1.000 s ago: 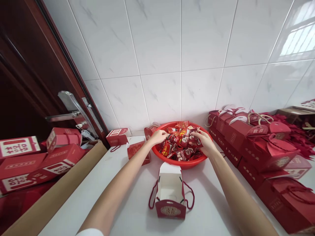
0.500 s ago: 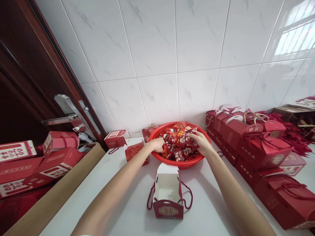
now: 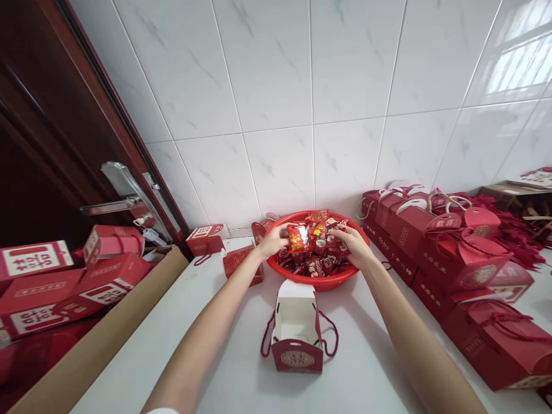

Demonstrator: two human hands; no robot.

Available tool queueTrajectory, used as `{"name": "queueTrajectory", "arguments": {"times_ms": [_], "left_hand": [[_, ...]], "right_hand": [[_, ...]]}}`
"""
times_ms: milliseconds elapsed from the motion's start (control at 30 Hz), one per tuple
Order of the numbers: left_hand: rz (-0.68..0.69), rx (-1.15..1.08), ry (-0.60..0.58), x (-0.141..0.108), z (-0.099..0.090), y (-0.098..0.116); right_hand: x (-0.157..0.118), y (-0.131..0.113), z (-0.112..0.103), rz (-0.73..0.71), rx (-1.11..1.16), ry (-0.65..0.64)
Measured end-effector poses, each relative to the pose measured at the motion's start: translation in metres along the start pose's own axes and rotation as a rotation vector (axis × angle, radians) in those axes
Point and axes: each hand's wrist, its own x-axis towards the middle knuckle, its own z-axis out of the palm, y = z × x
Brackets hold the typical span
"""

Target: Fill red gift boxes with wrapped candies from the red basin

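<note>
A red basin (image 3: 319,283) full of wrapped candies (image 3: 319,265) stands against the tiled wall. Over its left side my left hand (image 3: 273,240) is closed on a red and white candy packet (image 3: 298,238). My right hand (image 3: 351,244) is over the basin's right side, thumb and fingers closed at the candies; what they pinch, if anything, is too small to name. Nearer to me, between my forearms, stands an open red gift box (image 3: 297,355) with a white inside and dark red cord handles. No contents show in it.
Closed red boxes (image 3: 448,253) are stacked along the right. A cardboard carton (image 3: 116,333) of red boxes stands at the left, beside a dark door (image 3: 38,115) with a metal handle. Small red boxes (image 3: 242,263) lie left of the basin.
My left hand has lifted out of the candies and now holds a red and white packet. My right hand has stayed at the right side of the basin. The view has shifted slightly.
</note>
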Motion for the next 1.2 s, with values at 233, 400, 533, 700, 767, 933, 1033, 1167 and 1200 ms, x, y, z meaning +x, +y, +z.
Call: {"name": "queueTrajectory", "arguments": {"times_ms": [233, 400, 533, 700, 767, 933, 1033, 1167, 1200], "left_hand": [[0.035, 0.033, 0.047, 0.005, 0.009, 0.000], [0.066, 0.061, 0.040, 0.010, 0.016, -0.003], [0.038, 0.087, 0.035, 0.010, 0.017, -0.004], [0.043, 0.080, 0.043, 0.007, 0.018, 0.001], [0.049, 0.106, 0.060, 0.007, 0.019, 0.003], [0.017, 0.095, 0.055, 0.006, 0.020, 0.006], [0.011, 0.099, 0.074, 0.005, 0.021, 0.007], [0.009, 0.112, 0.060, 0.004, 0.020, 0.008], [0.012, 0.123, 0.060, 0.005, 0.020, 0.007]], "right_hand": [[0.001, 0.001, -0.001, -0.002, -0.018, 0.015], [0.001, 0.001, -0.001, -0.009, -0.006, 0.019], [0.002, 0.001, -0.002, 0.016, -0.027, 0.032], [0.002, 0.000, -0.001, 0.043, -0.017, 0.048], [0.002, 0.000, -0.001, 0.047, -0.020, 0.050], [0.001, -0.001, 0.000, 0.054, -0.045, 0.029], [0.000, -0.002, 0.001, 0.053, -0.051, 0.029], [0.000, -0.005, 0.003, 0.068, -0.039, 0.053], [0.000, -0.005, 0.003, 0.065, -0.034, 0.059]]}}
